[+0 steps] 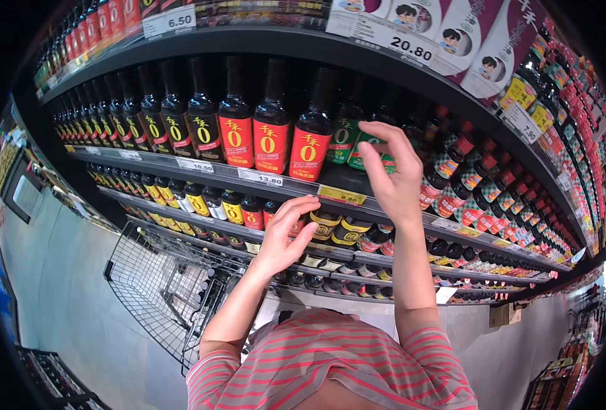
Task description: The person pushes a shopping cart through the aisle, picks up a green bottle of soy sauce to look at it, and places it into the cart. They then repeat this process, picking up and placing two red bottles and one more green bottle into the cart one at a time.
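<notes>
My right hand is raised at the middle shelf, its fingers curved and apart from the thumb with nothing in them. Just behind its fingertips stand green-labelled dark sauce bottles, set back from the shelf edge and partly covered by the hand. To their left is a red-labelled sauce bottle at the front of its row. My left hand is lower, in front of the shelf's edge, fingers bent and thumb apart, holding nothing. A yellow price tag reading 8.80 sits between the two hands.
Black-labelled bottles line the shelf leftward. Red-capped bottles fill it to the right. Purple and white boxes overhang above. A wire shopping cart stands at lower left, close to the lower shelves.
</notes>
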Demonstrator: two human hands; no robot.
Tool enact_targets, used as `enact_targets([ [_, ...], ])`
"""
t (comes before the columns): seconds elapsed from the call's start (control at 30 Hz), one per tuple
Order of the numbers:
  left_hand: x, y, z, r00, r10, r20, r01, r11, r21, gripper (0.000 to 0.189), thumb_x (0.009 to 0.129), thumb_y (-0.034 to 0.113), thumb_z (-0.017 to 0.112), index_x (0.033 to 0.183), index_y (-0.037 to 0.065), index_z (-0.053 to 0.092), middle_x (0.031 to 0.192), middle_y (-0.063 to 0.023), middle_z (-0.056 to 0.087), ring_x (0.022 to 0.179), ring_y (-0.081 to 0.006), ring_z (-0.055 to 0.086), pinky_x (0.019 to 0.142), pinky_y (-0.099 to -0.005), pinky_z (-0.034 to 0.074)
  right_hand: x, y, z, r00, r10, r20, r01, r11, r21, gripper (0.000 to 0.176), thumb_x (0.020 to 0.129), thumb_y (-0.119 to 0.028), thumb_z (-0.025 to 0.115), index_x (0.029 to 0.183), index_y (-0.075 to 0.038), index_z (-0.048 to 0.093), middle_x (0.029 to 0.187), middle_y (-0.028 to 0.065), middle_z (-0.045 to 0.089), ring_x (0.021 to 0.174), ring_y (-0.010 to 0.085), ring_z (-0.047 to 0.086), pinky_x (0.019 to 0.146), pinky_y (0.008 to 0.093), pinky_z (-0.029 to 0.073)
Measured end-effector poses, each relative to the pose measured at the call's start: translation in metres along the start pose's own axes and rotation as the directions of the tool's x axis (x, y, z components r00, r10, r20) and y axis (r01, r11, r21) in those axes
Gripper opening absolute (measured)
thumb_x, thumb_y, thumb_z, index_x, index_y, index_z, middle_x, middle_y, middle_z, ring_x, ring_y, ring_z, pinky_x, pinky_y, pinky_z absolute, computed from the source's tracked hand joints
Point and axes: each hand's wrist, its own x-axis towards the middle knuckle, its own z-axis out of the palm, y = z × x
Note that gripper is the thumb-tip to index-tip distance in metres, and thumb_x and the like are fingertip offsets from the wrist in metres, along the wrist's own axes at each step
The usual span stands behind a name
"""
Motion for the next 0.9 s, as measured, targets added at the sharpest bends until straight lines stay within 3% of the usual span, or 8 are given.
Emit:
enact_targets([
  [0.07, 0.000, 0.000, -0.006, 0.999, -0.020, -0.027, 0.020, 1.000, -0.003, 0.034, 0.087, 0.002, 0.065, 0.121, 0.000, 0.064, 0.128, -0.0162, 0.062, 0.126, -0.0289, 0.057, 0.106, -0.0384, 0.043, 0.006, -0.003, 0.016, 0.990, 0.106, 0.089, -0.110, 0.993, 0.039, 0.030, 0.089, -0.009, 0.069, 0.117, -0.003, 0.064, 0.114, 0.0129, 0.066, 0.097, 0.0232, 0.067, 0.080, 0.0319, 0.054],
  [0.17, -0.001, -0.004, -0.018, 0.997, 0.019, -0.073, -0.014, 0.998, 0.062, 0.034, 0.087, 0.003, 0.065, 0.121, 0.000, 0.064, 0.129, -0.0164, 0.062, 0.125, -0.0290, 0.057, 0.105, -0.0385, 0.043, 0.007, 0.011, 0.038, 0.995, 0.002, 0.101, -0.001, 1.000, -0.010, 0.034, 0.088, -0.010, 0.070, 0.120, -0.003, 0.062, 0.118, 0.0129, 0.064, 0.100, 0.0235, 0.066, 0.081, 0.0316, 0.053],
  [0.4, -0.004, -0.008, -0.036, 0.993, 0.006, -0.117, 0.004, 0.996, 0.092, 0.034, 0.088, 0.004, 0.065, 0.122, 0.000, 0.063, 0.129, -0.0164, 0.062, 0.125, -0.0285, 0.057, 0.105, -0.0383, 0.043, 0.009, 0.010, 0.051, 0.993, 0.088, 0.073, -0.088, 0.996, -0.001, 0.040, 0.087, -0.015, 0.072, 0.123, -0.004, 0.059, 0.124, 0.0140, 0.058, 0.109, 0.0287, 0.062, 0.084, 0.0348, 0.053],
  [0.57, 0.001, -0.005, -0.038, 0.992, 0.026, -0.121, -0.016, 0.996, 0.082, 0.033, 0.088, 0.004, 0.065, 0.121, -0.001, 0.063, 0.129, -0.0166, 0.062, 0.125, -0.0288, 0.057, 0.106, -0.0393, 0.042, 0.011, 0.017, 0.066, 0.994, 0.105, 0.026, -0.099, 0.981, -0.168, 0.062, 0.081, -0.026, 0.080, 0.131, -0.004, 0.052, 0.126, 0.0179, 0.056, 0.115, 0.0354, 0.058, 0.093, 0.0408, 0.048],
  [0.77, 0.000, -0.011, -0.039, 0.992, 0.035, -0.120, -0.026, 0.997, 0.070, 0.033, 0.088, 0.004, 0.065, 0.120, -0.001, 0.064, 0.128, -0.0166, 0.063, 0.126, -0.0290, 0.056, 0.107, -0.0394, 0.042, 0.013, 0.027, 0.079, 0.991, 0.112, -0.068, -0.122, 0.977, -0.175, 0.069, 0.079, -0.033, 0.082, 0.132, -0.001, 0.050, 0.124, 0.0215, 0.057, 0.113, 0.0378, 0.058, 0.094, 0.0430, 0.046],
  [0.9, -0.002, -0.011, -0.040, 0.991, 0.015, -0.130, -0.007, 0.998, 0.062, 0.033, 0.088, 0.004, 0.065, 0.120, 0.000, 0.064, 0.127, -0.0163, 0.063, 0.125, -0.0290, 0.057, 0.106, -0.0393, 0.042, 0.013, 0.028, 0.077, 0.991, 0.131, -0.041, -0.137, 0.958, -0.253, 0.073, 0.078, -0.036, 0.083, 0.133, 0.000, 0.050, 0.120, 0.0219, 0.059, 0.107, 0.0360, 0.059, 0.090, 0.0421, 0.048],
])
